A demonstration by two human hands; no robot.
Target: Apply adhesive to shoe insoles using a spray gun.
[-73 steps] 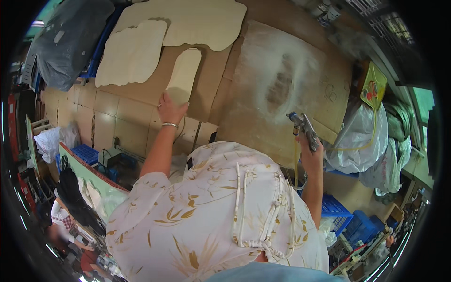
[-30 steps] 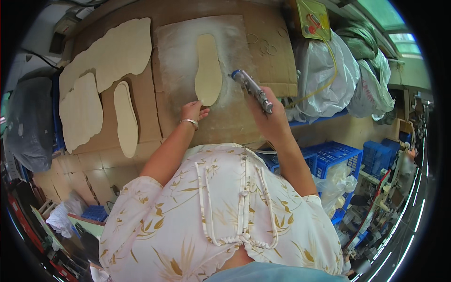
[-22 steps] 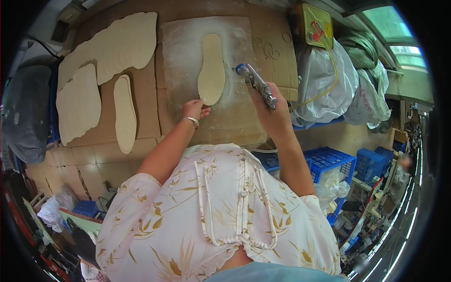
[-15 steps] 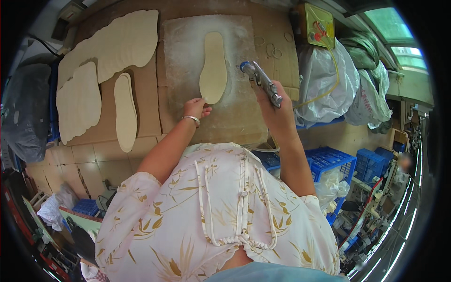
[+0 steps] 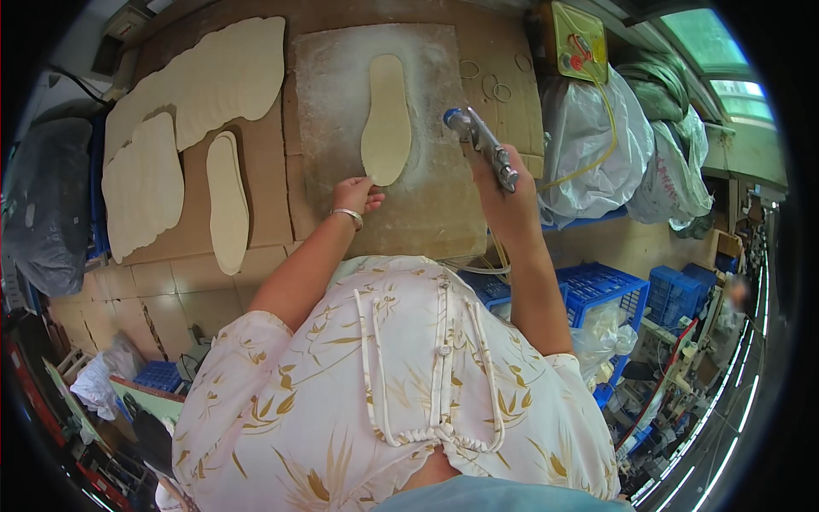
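A cream insole (image 5: 387, 119) lies flat on a whitish, residue-coated sheet (image 5: 328, 94) on the cardboard-covered table. My left hand (image 5: 358, 194) pinches the insole's near end at its lower left edge. To the right of the insole, my right hand (image 5: 505, 192) is wrapped around a metal spray gun (image 5: 488, 145). The gun's blue-ringed nozzle points up and left, apart from the insole. Part of the gun's handle is hidden inside my fingers.
Overlapping cream insoles (image 5: 213, 77) cover the table's left side, and a small stack of insoles (image 5: 227, 205) lies nearer me. Several thin rings (image 5: 502, 92) lie at the right. Beyond are a yellow container (image 5: 580, 38), plastic bags (image 5: 593, 145) and blue crates (image 5: 601, 290). A hose (image 5: 589, 175) runs along the bags.
My right hand has moved slightly right with the spray gun, which is turned a little. My left hand stays at the insole's near end; the insole looks nearly unmoved.
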